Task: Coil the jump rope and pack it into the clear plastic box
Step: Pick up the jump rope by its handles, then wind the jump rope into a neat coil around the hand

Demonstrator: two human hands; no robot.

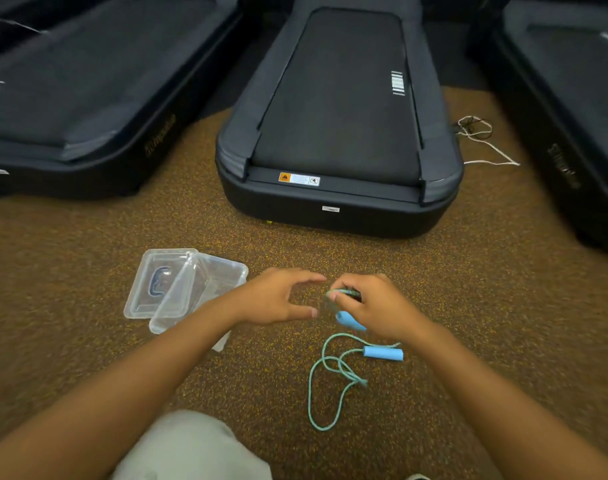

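My right hand (371, 304) grips one blue handle (347, 320) of the jump rope and pinches a few turns of green rope (340, 292) at its fingertips. More of the green rope (316, 386) lies in loose loops on the floor below, ending at the second blue handle (384, 352). My left hand (278, 299) hovers just left of the right hand, fingers spread, holding nothing. The clear plastic box (222, 271) stands open on the floor to the left, its lid (157, 282) partly under it.
Brown speckled rubber floor (87, 341) all around. A dark treadmill (337, 133) stands straight ahead, with others at left (70, 98) and right (572, 116). A white cord (482, 140) lies beside the middle one. My knee in light cloth (188, 448) is at the bottom.
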